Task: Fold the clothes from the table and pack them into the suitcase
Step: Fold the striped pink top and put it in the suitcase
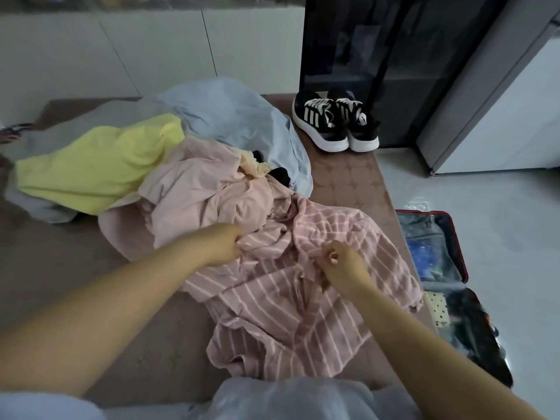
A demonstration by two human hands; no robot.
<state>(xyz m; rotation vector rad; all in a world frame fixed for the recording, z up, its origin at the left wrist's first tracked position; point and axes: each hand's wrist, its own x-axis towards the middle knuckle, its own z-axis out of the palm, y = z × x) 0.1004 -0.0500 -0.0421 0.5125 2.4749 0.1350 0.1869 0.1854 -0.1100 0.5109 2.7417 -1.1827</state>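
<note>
On the worktop (pixel 348 177), near its front edge, lies a striped pink top (pixel 303 313), all crumpled and not yet folded. Both arms reach out over it. The left hand (pixel 225 245) has its fingers curled round a bunch of the striped cloth near the top's far edge. The right hand (pixel 342 265) is curled too and pinches a fold a little to the right. This looks like the start of folding this one piece. Next, the hands need to pull it apart from the other clothes and spread it flat. Behind it sit a plain pink piece (pixel 194 201), a yellow one (pixel 100 168) and a light blue one (pixel 230 116), all in a heap. The suitcase (pixel 458 247) lies open on the floor to the right, with some things already inside.
</note>
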